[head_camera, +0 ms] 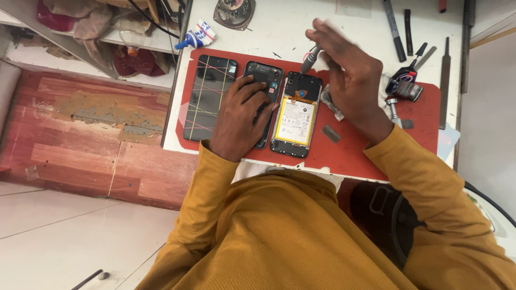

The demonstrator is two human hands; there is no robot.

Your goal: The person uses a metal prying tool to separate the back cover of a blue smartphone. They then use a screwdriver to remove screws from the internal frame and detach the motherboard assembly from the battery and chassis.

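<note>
Head view looks straight down on the right hand [349,75], which is closed in a pen-like pinch around a slim grey screwdriver [310,59]. Its tip comes down at the top edge of the opened phone [297,114], whose back is off and whose yellow-edged battery [294,121] shows below the tip. Just left of that phone, the left hand [242,121] lies flat, fingers spread and gripping nothing, pressing on a dark back cover [263,94]. Further left lies another phone [209,96] crossed with thin bands. All three rest on a red mat [355,145] on the white table [279,27].

To do this step well, I judge the driver should stand upright over the screw, not slanted, with light downward pressure so the tip does not slip toward the battery. The left hand would steady better on the opened phone's own frame than on the cover beside it.

Right of the working hand lie a crumpled grey scrap [331,102], a small flat grey piece [330,133], a short metal-handled tool [393,107] and a dark gadget [404,86]. Beyond, toward the table's far edge, sit long dark files [395,29]; a small glue tube [196,36] lies up to the left.
</note>
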